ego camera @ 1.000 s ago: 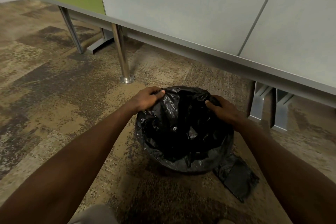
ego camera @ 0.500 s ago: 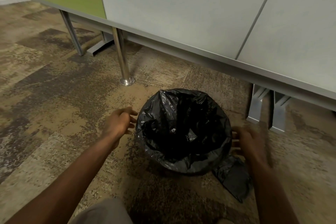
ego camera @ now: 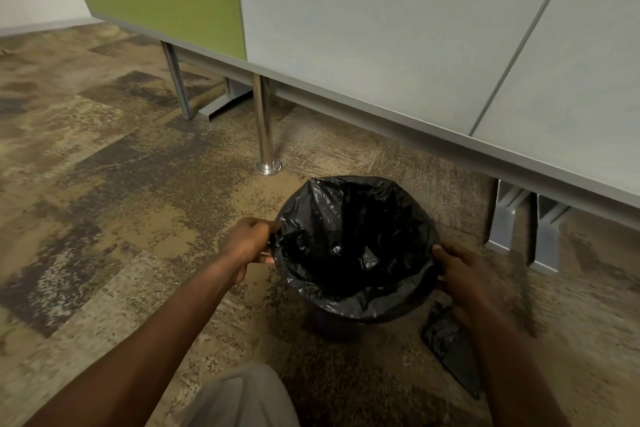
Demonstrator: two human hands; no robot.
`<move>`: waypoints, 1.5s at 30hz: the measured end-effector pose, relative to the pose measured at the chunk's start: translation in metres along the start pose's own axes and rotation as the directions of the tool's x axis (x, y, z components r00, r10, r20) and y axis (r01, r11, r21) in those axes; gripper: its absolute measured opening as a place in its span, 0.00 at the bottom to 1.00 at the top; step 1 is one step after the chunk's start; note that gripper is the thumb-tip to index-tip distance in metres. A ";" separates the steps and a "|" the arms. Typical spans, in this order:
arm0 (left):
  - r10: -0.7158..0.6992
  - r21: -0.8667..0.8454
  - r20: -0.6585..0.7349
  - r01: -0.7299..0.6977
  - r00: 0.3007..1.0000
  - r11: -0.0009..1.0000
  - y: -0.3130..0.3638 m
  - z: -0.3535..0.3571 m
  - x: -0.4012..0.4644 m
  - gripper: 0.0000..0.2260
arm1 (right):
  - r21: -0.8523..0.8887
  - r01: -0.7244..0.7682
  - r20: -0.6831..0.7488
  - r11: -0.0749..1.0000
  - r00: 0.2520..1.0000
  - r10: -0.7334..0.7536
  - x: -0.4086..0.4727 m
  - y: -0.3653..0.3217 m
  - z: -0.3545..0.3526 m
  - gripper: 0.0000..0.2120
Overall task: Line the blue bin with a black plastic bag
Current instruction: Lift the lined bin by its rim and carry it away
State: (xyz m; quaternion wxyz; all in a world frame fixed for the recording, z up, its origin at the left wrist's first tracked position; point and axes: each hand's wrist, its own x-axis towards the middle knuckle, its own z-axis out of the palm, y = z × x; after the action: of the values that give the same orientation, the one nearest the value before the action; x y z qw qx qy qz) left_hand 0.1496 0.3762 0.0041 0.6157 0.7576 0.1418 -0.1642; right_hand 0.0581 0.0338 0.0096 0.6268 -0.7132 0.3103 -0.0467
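Note:
A round bin stands on the carpet, wrapped in a crinkled black plastic bag [ego camera: 349,246] that hangs inside it and folds over its rim. Only a dark strip of the bin's wall [ego camera: 332,328] shows below the fold; its colour is hard to tell. My left hand [ego camera: 247,246] grips the bag's folded edge at the left of the rim. My right hand [ego camera: 465,277] pinches the edge at the right side, thumb on top, slightly blurred.
A folded black bag [ego camera: 450,354] lies on the carpet right of the bin, partly behind my right arm. Grey and green partition panels [ego camera: 381,28] run behind, with a chrome post [ego camera: 265,135] and metal feet [ego camera: 523,232]. My knee [ego camera: 242,399] shows at the bottom.
My hands left the bag's far rim, swung out to the sides, and now hold the rim at its left and right. The camera has shifted, so the bin sits further right.

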 end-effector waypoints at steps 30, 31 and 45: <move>0.070 -0.106 -0.493 -0.139 0.867 0.985 0.120 -0.213 0.078 0.14 | 0.060 0.009 0.461 0.998 0.887 -0.036 0.116 -0.220 0.298 0.08; 0.077 -0.082 -0.493 -0.134 0.866 0.988 0.116 -0.212 0.088 0.13 | 0.078 0.012 0.456 0.997 0.889 -0.047 0.126 -0.213 0.305 0.09; 0.122 -0.050 -0.456 -0.162 0.881 0.985 0.064 -0.182 0.180 0.07 | 0.004 0.087 0.344 0.996 0.935 -0.083 0.220 -0.152 0.356 0.12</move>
State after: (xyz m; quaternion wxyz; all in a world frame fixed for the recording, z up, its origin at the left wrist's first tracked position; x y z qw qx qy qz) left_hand 0.3528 0.5443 0.0186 0.6085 0.7559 0.2317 0.0681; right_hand 0.4560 0.2348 0.0043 0.6648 -0.7265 0.1654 0.0531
